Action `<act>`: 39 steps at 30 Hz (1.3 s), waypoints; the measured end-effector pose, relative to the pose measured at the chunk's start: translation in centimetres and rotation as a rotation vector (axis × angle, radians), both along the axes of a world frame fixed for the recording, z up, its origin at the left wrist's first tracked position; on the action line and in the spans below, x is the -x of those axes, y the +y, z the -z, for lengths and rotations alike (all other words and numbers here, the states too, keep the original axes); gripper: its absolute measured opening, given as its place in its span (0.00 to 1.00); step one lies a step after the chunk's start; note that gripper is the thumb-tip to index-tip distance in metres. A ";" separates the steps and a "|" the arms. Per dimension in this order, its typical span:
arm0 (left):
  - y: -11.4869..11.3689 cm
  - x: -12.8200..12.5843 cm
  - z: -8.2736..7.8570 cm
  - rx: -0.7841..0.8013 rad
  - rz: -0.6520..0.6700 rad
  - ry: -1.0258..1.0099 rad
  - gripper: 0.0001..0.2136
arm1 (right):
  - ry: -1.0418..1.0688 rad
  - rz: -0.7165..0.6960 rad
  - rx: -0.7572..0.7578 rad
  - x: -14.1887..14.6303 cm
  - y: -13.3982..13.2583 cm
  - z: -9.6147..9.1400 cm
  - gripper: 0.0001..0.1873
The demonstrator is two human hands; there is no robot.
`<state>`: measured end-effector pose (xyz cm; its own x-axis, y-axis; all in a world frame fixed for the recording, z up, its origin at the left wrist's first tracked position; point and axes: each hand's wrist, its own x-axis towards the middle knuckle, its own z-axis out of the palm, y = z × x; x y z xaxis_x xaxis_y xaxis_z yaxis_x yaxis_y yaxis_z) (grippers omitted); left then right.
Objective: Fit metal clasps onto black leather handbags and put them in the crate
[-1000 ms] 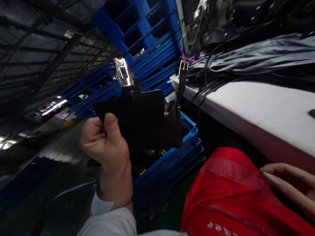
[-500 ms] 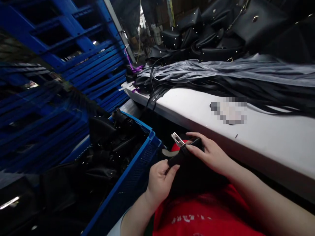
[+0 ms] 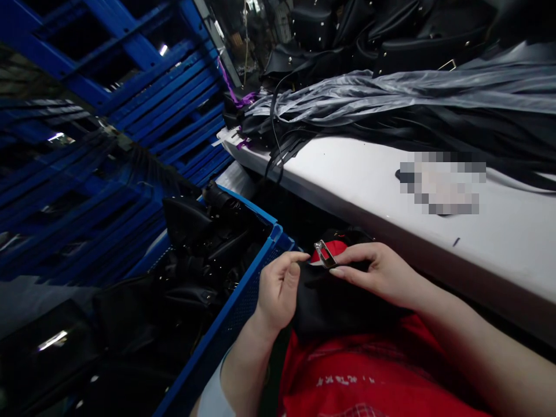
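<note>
My right hand (image 3: 373, 267) pinches a silver rectangular metal buckle (image 3: 325, 253) between thumb and fingertips, tilted in front of my body. Just left of it is my left hand (image 3: 280, 289), index finger stretched toward the buckle and thumb apart, with nothing visible between them. Whether that index fingertip touches anything I cannot tell. Black leather-like material (image 3: 343, 301) lies over my lap beneath both hands. Behind the buckle something red (image 3: 335, 249) shows. Whether the buckle is joined to the black material is not clear.
To the left stands a blue plastic crate (image 3: 226, 315) filled with black bags (image 3: 191, 249). The white table (image 3: 347, 174) on the right carries black straps (image 3: 391, 124), grey-white strips, a blurred-out item and a pile of black bags (image 3: 417, 52). Blue pallets (image 3: 160, 87) stand beyond.
My left hand has let go of the black material's edge. My right hand has moved its grip onto the buckle, which has turned. The camera view has shifted slightly.
</note>
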<state>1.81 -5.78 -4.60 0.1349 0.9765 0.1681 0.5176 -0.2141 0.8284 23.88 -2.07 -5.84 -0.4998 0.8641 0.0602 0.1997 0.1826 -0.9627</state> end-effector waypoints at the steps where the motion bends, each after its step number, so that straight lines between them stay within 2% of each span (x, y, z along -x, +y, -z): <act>1: 0.4 -0.1 -0.3 -0.009 -0.008 0.042 0.19 | -0.016 0.014 -0.007 0.2 0.0 0.2 0.12; 4: 1.5 -1.0 -0.6 -0.007 -0.005 0.220 0.15 | -0.086 0.033 -0.046 0.9 -0.3 0.5 0.10; 6: 1.8 -1.8 -0.5 0.000 0.014 0.287 0.15 | -0.147 0.034 -0.081 1.2 -0.4 0.7 0.09; 9: 1.7 -2.2 -0.4 0.008 0.062 0.236 0.14 | -0.231 0.046 -0.115 1.6 -0.5 1.0 0.10; 11: 1.5 -2.0 -0.5 0.092 0.073 0.029 0.14 | -0.281 0.059 -0.122 1.7 -0.6 1.3 0.09; 15: 1.1 -1.3 -0.4 0.376 0.010 -0.596 0.18 | -0.290 0.068 -0.135 1.8 -0.8 1.5 0.09; 18: 0.9 -0.9 0.1 0.467 -0.033 -0.824 0.19 | -0.270 0.026 -0.178 1.7 -1.2 1.4 0.08; 22: 0.7 -0.9 0.9 0.412 -0.122 -0.729 0.20 | -0.302 -0.007 -0.241 1.7 -1.9 0.9 0.07; 25: 0.4 -0.7 0.6 0.418 -0.127 -0.726 0.20 | -0.359 -0.031 -0.296 1.8 -2.8 0.2 0.07; 28: -0.6 0.3 -1.0 0.434 -0.074 -0.827 0.23 | -0.412 -0.113 -0.379 1.7 -5.0 -0.4 0.08; 31: -2.1 2.2 -3.1 0.289 -0.055 -0.842 0.28 | -0.431 -0.205 -0.464 1.1 -7.9 -0.2 0.11; 33: -2.8 3.4 -3.9 0.224 -0.057 -0.798 0.28 | -0.423 -0.229 -0.507 0.6 -9.3 0.2 0.12; 36: -3.4 4.1 -3.4 0.280 -0.017 -0.721 0.24 | -0.414 -0.197 -0.492 0.1 -9.9 0.7 0.12; 39: -3.6 3.6 -1.5 0.419 0.059 -0.739 0.20 | -0.394 -0.138 -0.402 0.3 -9.1 0.8 0.10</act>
